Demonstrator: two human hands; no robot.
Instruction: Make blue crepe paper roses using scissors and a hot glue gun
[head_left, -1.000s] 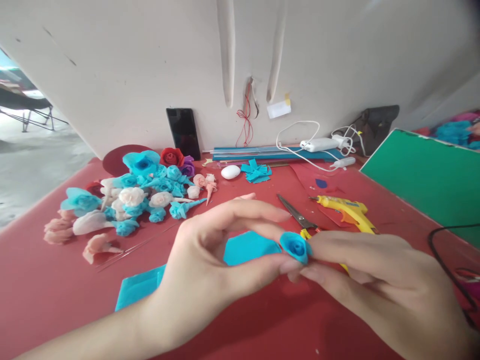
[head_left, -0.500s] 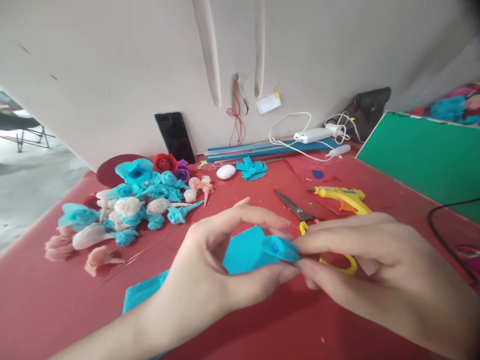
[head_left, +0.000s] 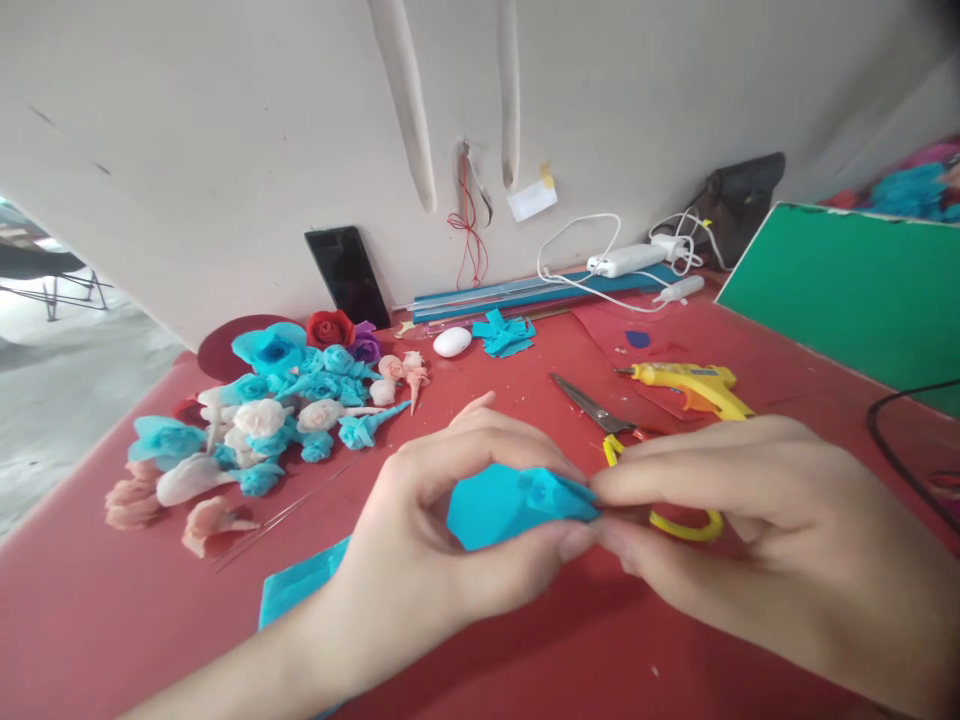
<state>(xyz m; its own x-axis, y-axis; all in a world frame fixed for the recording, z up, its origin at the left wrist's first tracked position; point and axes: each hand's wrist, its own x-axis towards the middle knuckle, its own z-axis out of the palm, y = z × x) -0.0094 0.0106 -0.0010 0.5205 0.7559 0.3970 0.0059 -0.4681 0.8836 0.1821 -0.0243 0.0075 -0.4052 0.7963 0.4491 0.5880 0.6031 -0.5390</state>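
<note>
Between my two hands is a small blue paper flower (head_left: 551, 494), its rolled petals facing left. Thumb and fingers of my right hand (head_left: 720, 530) pinch its base. My left hand (head_left: 450, 520) curves round from the left, closed on the flower with its thumb and fingertips at the lower petals and base. Behind them on the table lies a flat sheet of blue paper (head_left: 480, 505), partly hidden by the left fingers. More folded blue paper (head_left: 300, 575) shows beside my left forearm. Scissors (head_left: 596, 405) with yellow handles lie just beyond the right hand, which covers part of them.
A yellow glue gun (head_left: 690, 385) lies on the red table (head_left: 465, 660) at right. Finished paper flowers (head_left: 262, 415) are heaped at left. Along the wall are a phone (head_left: 349, 275), a white egg-shaped object (head_left: 452, 342), blue strips (head_left: 504, 334) and a white power strip (head_left: 630, 260). A green board (head_left: 847, 290) stands at right.
The view has shifted slightly. Both hands keep their grip on the flower, and its petals have turned a little between the fingers.
</note>
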